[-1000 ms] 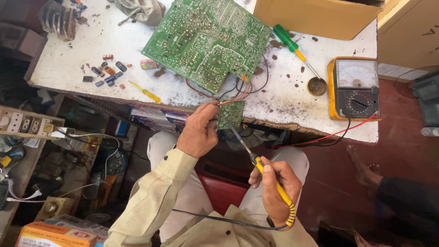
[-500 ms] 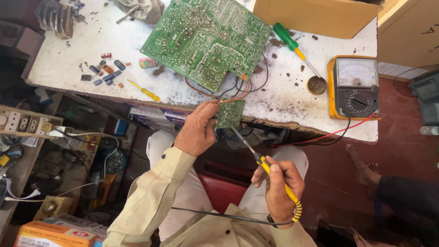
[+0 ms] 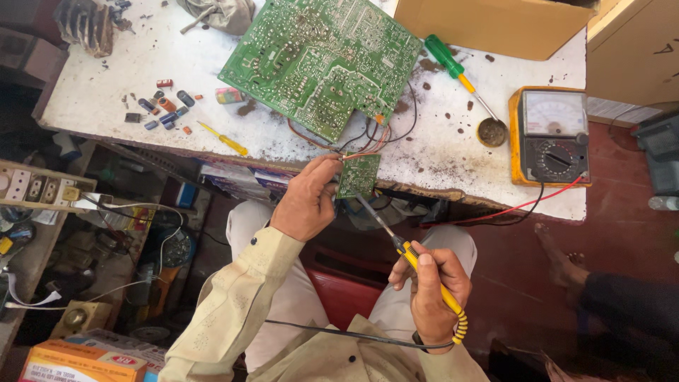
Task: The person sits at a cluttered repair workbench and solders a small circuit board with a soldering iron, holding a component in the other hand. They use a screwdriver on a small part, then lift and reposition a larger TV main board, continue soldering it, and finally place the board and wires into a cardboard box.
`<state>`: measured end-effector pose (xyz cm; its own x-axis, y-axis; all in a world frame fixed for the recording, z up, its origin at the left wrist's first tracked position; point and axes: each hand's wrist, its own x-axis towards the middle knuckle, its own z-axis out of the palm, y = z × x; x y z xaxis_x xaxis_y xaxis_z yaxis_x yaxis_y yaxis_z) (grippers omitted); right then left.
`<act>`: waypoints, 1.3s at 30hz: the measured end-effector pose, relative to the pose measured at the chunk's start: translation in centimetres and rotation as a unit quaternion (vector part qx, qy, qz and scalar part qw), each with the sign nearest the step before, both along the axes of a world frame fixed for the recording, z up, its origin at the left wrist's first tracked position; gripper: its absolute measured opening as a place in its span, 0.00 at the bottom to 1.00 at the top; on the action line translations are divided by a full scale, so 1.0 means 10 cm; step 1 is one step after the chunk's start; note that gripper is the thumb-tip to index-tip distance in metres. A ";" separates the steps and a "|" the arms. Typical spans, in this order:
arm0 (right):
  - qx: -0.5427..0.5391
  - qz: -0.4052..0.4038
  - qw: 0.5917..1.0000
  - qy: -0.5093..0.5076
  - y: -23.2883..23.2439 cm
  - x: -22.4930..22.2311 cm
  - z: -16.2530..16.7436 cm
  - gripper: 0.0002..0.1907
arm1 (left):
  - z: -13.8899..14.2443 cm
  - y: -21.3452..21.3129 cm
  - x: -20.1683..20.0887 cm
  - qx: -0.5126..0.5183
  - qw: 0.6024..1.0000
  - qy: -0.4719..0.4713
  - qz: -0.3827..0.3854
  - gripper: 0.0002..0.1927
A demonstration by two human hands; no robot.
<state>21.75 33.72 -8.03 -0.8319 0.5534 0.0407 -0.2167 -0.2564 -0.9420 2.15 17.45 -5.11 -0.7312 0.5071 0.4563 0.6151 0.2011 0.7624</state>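
Left hand [image 3: 308, 205] pinches small board [image 3: 358, 175] at table [image 3: 453, 152] edge; right hand [image 3: 431, 286] fisted round soldering iron [image 3: 414, 258], tip apparently on board. Slip risk: tip could bridge pads or scorch wires [image 3: 364, 138].

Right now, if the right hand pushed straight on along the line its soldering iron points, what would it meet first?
The right hand aims the soldering iron up-left at the small green board that the left hand pinches. The tip looks at or nearly on its lower edge; depth is unclear.
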 end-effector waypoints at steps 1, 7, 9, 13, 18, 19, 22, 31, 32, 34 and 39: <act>0.002 -0.003 1.000 0.000 0.00 0.00 0.00 0.11 | 0.00 0.00 0.00 0.003 1.000 0.002 0.000 0.20; -0.001 -0.001 1.000 -0.003 0.00 0.01 0.00 0.11 | 0.01 -0.01 0.01 -0.005 1.000 -0.005 0.001 0.19; -0.005 -0.002 1.000 -0.005 0.00 0.01 0.00 0.11 | 0.00 0.00 0.01 -0.005 1.000 -0.007 0.000 0.20; -0.005 0.011 1.000 -0.002 0.00 0.00 -0.01 0.11 | -0.01 0.01 0.02 -0.004 1.000 0.001 0.006 0.21; -0.020 0.005 0.999 -0.028 -0.03 -0.02 0.00 0.11 | -0.01 0.02 0.01 -0.003 1.000 -0.001 0.003 0.22; -0.021 0.004 0.999 -0.031 -0.04 -0.02 0.01 0.10 | -0.01 0.02 0.01 -0.002 1.000 0.002 0.003 0.22; -0.017 0.004 0.999 -0.031 -0.07 -0.01 0.03 0.10 | -0.02 0.02 0.01 0.002 1.000 0.013 0.000 0.22; 0.069 -0.005 0.997 -0.015 -0.11 0.00 -0.05 0.09 | -0.08 -0.01 -0.07 0.002 1.000 0.030 0.001 0.27; 0.077 -0.007 0.997 -0.018 -0.11 -0.01 -0.08 0.09 | -0.07 -0.03 -0.08 0.020 0.999 0.036 -0.004 0.28; 0.090 -0.029 0.995 -0.043 -0.10 -0.01 -0.14 0.09 | -0.04 -0.06 -0.08 -0.008 1.000 -0.018 -0.008 0.26; 0.027 -0.060 0.997 0.043 0.01 -0.01 -0.26 0.10 | -0.03 -0.06 -0.06 0.039 0.999 0.002 -0.003 0.21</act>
<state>21.65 33.81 -10.64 -0.7516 0.6445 0.1407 -0.3229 -0.1734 -0.9304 1.55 16.84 -5.40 -0.7271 0.4735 0.4971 0.6184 0.1374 0.7737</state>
